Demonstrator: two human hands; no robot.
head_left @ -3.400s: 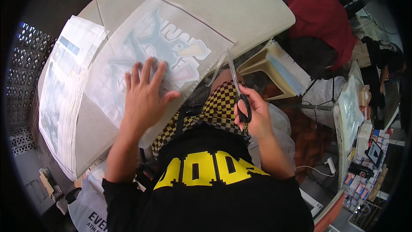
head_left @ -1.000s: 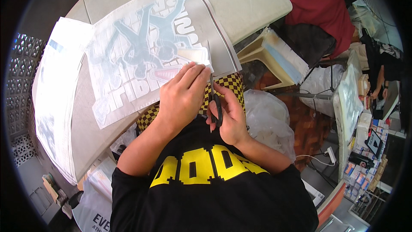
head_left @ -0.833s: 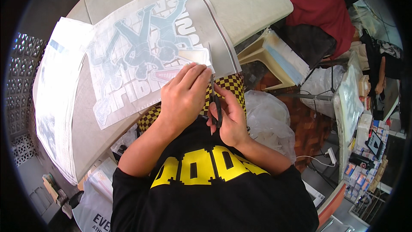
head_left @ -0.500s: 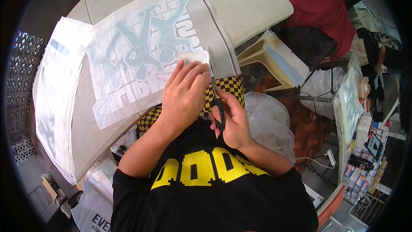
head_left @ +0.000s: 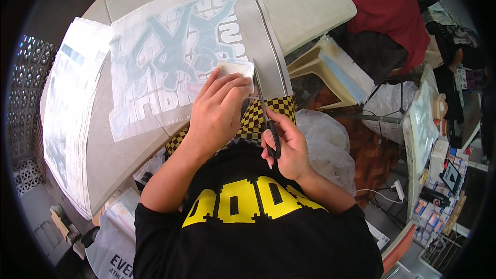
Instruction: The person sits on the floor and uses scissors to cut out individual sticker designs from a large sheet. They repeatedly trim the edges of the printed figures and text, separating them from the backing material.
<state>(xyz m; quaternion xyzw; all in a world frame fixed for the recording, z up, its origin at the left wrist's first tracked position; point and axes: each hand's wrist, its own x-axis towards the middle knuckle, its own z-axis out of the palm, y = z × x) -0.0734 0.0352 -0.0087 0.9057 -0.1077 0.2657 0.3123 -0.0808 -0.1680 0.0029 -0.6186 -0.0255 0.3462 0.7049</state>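
In my left hand (head_left: 219, 111) is a small white, cream-centred piece (head_left: 235, 68), pinched at its near edge by bent fingers. What it is made of I cannot make out. My right hand (head_left: 287, 147) is closed round the black handles of a pair of scissors (head_left: 273, 134). Their blades point away from me, close beside the right edge of the white piece; whether they touch it I cannot tell. Under my left hand a large translucent print sheet (head_left: 150, 62) with pale blue figures and white lettering lies on the table, its near right corner reaching over my lap.
The pale table (head_left: 294, 5) curves round ahead of me. A stack of white sheets (head_left: 70, 119) lies at its left. Right of the table stand a cream plastic stool (head_left: 315, 72) and a red cloth (head_left: 385, 10). Clear plastic bags (head_left: 325, 142) sit beside my lap.
The print sheet has shifted a little to the right and away from me. My right hand and the scissors have moved slightly right; my left hand still holds the white piece.
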